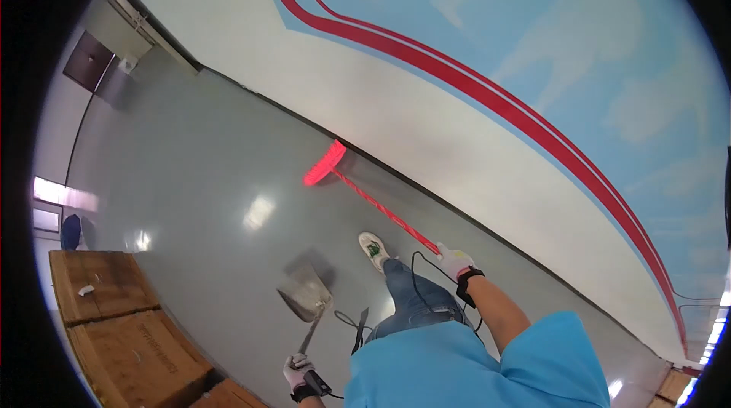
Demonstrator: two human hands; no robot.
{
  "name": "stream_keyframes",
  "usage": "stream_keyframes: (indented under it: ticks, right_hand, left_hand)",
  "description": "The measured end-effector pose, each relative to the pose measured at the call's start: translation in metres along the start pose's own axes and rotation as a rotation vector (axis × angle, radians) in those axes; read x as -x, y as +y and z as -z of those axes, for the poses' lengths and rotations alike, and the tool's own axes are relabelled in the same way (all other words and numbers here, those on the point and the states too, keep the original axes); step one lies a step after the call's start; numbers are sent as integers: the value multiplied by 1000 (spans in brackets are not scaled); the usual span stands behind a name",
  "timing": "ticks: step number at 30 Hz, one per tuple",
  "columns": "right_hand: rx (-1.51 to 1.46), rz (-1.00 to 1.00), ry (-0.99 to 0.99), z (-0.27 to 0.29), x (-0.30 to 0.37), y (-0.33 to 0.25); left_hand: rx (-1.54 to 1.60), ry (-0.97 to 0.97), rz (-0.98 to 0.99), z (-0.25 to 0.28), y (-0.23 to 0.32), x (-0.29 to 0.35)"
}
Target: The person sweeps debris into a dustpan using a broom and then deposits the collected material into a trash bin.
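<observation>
Wall [266, 50] fills most of the upper right: white below, light blue above, with curving red stripes between. Grey floor [190, 156], glossy with light reflections, runs along its base. Brown boxes [137, 355] at lower left. Wearer's blue shirt [457, 362] at lower centre. Red broom [373, 201] extends diagonally from the wearer's right side, its bristled head [325, 163] just beside the wall base. Grey dustpan [307, 294] lies left of the legs, between boxes and wearer; shadow next to it, contact with floor cannot be judged. White shoe [373, 249] on the floor, below the broom handle in view. Right hand [455, 262], pale-gloved, closed around the upper end of the broom handle. Left hand [298, 371], also pale-gloved, closed around the dustpan's handle [311, 336]. Black strap [470, 286] on the right wrist. Small white scrap [86, 291] atop one box.
</observation>
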State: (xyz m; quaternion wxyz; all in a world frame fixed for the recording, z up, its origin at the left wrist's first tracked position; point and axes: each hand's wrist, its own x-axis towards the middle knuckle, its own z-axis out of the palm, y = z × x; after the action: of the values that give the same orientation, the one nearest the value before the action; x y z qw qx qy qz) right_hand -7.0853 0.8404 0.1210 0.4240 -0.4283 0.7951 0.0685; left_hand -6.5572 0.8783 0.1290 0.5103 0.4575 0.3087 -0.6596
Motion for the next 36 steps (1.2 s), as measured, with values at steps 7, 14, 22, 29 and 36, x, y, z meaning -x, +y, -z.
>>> stream_keyframes:
  ticks: [7,14,22,29,36]
  right_hand:
    - [31,-94,35,-25,47,70]
    - [-35,39,110,-40,69,131]
    - [10,-75,3,-42,121,226]
    - [11,-79,-24,-65,156,331]
    - [-31,-96,31,-80,183,384]
  left_hand:
    - [-23,-43,13,28,-32,25]
    - [-48,-21,-102,60,-53,40]
    - [-17,-18,-228,152,-136,68]
    - [26,9,-307,206,-224,105]
    - [-165,-23,-277,280,-272,118]
